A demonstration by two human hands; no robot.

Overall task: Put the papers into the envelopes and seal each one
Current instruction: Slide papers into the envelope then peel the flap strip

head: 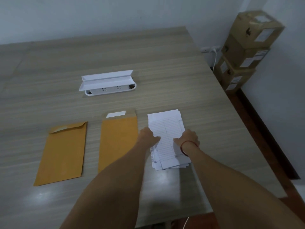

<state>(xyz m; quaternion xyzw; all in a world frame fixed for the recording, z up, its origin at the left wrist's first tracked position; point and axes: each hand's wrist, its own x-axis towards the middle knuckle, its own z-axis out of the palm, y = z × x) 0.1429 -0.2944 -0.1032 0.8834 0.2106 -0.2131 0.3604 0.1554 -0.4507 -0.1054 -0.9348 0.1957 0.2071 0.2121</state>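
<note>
A small stack of white lined papers (166,128) lies on the wooden table (165,63), to the right of two orange envelopes. The left envelope (62,152) has its flap loosely folded down. The middle envelope (118,139) has its flap open with a white adhesive strip showing. My left hand (147,136) rests on the stack's left edge, fingers curled on the top sheet. My right hand (189,138), with a red band at the wrist, presses on the stack's right side. Whether either hand pinches a sheet I cannot tell.
A white desk power socket box (107,85) with its lid raised sits in the table behind the envelopes. Stacked cardboard boxes (247,50) stand against the wall at the right, beside a wall outlet and white cable (214,57). The table's right edge drops to a dark floor.
</note>
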